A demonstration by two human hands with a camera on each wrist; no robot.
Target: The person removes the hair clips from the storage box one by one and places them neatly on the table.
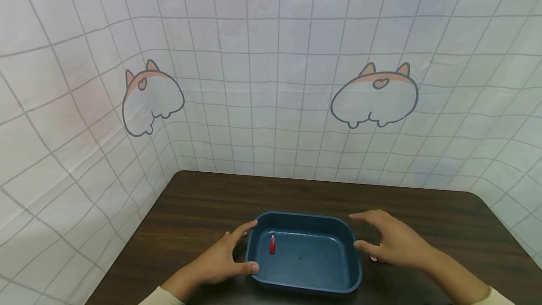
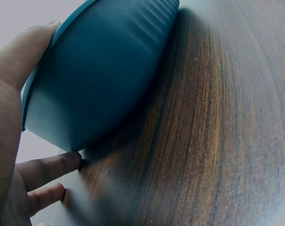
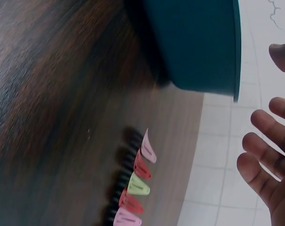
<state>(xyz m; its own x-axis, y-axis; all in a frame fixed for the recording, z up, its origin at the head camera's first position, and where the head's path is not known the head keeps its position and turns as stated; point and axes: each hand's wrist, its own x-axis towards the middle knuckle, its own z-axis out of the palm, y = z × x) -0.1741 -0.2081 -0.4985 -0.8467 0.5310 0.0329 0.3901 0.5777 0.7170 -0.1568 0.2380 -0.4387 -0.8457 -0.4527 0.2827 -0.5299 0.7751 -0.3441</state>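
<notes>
A blue plastic basin [image 1: 302, 287] stands on the dark table, with one red snap hair clip [image 1: 272, 244] lying inside at its left. My left hand [image 1: 218, 260] is at the basin's left side, thumb touching the rim and fingers spread along the wall. In the left wrist view, the fingertips of my left hand [image 2: 32, 155] reach the basin's lower edge. To the right of the basin hovers my right hand [image 1: 395, 239], fingers extended and holding nothing. Below it, partly hidden in the head view, several pink, red and green hair clips [image 3: 138, 184] form a row.
The dark wood-grain table [image 1: 203, 196] runs back to a white grid-patterned curtain [image 1: 262, 107] with cartoon animal prints. Dark ridged shapes [image 3: 118, 188] lie along the row of clips in the right wrist view.
</notes>
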